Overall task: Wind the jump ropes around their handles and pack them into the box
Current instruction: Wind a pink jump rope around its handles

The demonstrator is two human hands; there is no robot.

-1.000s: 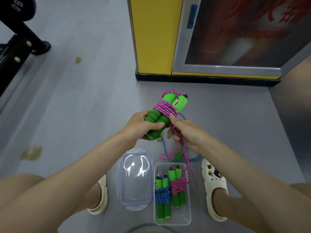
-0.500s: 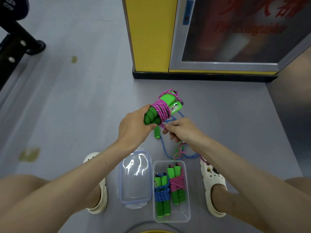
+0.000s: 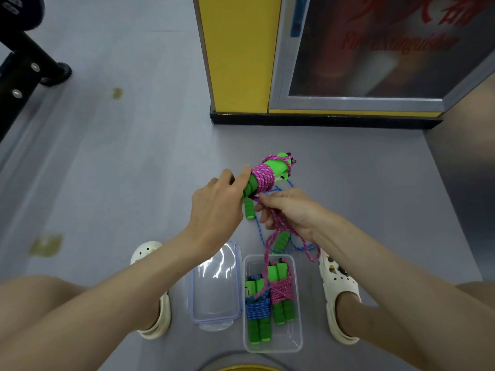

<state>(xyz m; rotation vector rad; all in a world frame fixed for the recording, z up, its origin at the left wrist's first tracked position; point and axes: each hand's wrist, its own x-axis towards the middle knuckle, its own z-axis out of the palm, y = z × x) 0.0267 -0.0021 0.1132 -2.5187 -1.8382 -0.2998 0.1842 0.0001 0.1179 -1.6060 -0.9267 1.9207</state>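
Your left hand [image 3: 214, 202] grips the paired green foam handles [image 3: 270, 171] above the floor; your right hand [image 3: 289, 210] pinches the loose pink rope [image 3: 281, 228] just below the coil. The braided cord looks light and limp, so keep it taut and hold the soft, ridged foam, not the wraps. Two wound ropes already lie in the clear box [image 3: 297, 341], its lid [image 3: 214, 285] alongside. A blue rope [image 3: 258, 231] lies on the floor.

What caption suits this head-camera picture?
Left hand holds green handles; right hand winds pink rope.
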